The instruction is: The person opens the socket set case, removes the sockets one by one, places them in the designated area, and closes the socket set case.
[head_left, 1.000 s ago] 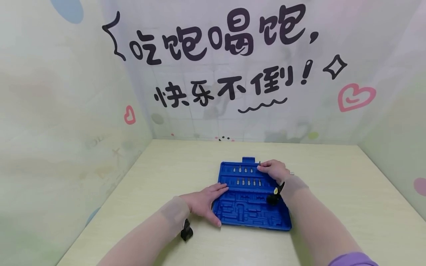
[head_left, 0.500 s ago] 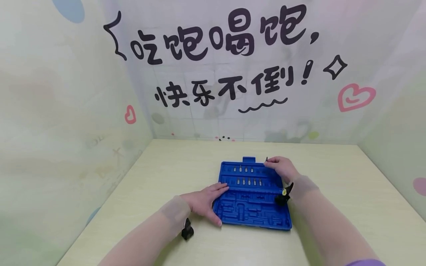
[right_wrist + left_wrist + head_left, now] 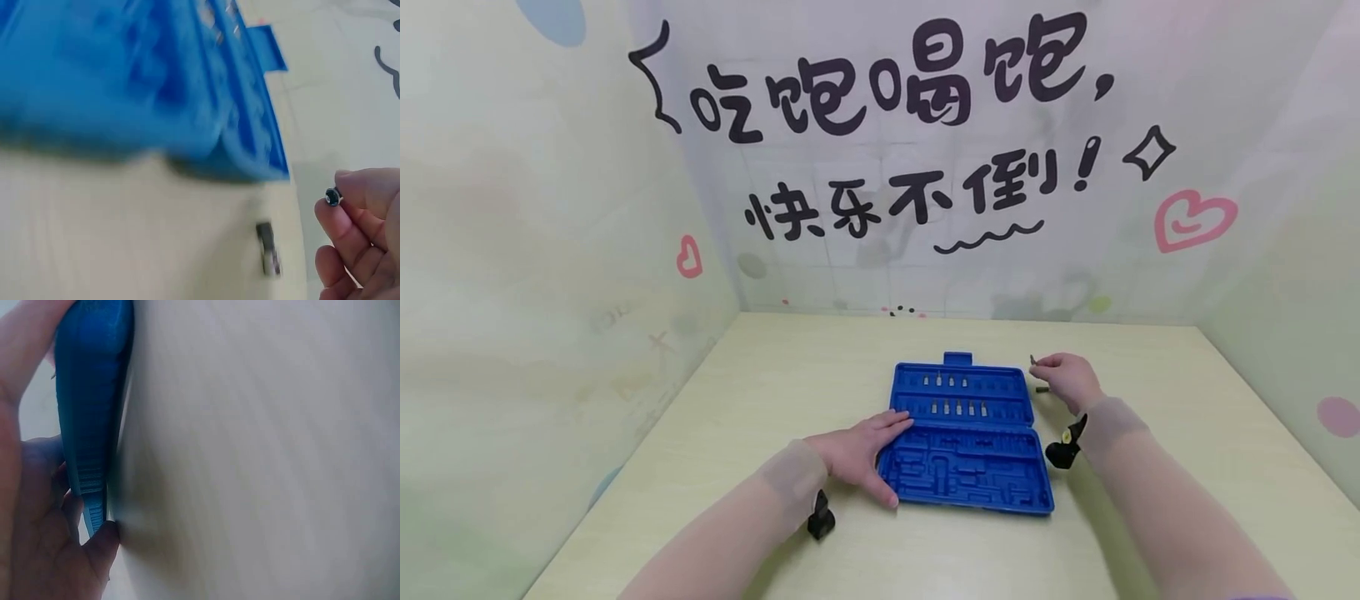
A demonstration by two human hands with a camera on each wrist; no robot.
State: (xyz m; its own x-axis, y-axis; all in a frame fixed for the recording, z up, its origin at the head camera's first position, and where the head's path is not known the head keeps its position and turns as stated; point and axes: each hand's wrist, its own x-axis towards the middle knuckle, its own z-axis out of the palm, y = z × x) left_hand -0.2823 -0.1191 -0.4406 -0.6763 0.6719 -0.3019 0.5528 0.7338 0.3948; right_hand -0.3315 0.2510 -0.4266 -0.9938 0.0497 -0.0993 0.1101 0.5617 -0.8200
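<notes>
A blue plastic tool case [image 3: 966,467] lies unfolded on the table. Several short screwdriver bits [image 3: 958,408] stand in two rows of slots in its far half. My left hand [image 3: 853,454] rests at the case's left side, fingers stretched over the edge and thumb near the front corner; the left wrist view shows the case's ridged side [image 3: 90,425] against it. Beyond the case's right edge, my right hand [image 3: 1070,379] pinches a small metal screwdriver bit [image 3: 333,197] between thumb and forefinger, above the table. A second small, partly dark piece [image 3: 267,249] lies on the table below that hand.
The case's near half has moulded recesses, and a latch tab [image 3: 957,358] juts from its far edge. The pale wooden table [image 3: 760,375] ends at a printed cloth wall [image 3: 850,275] at the back, with cloth at both sides.
My right hand has moved right with the bit, from above the case's far row to beyond its right edge, uncovering the piece on the table. My left hand stays in place.
</notes>
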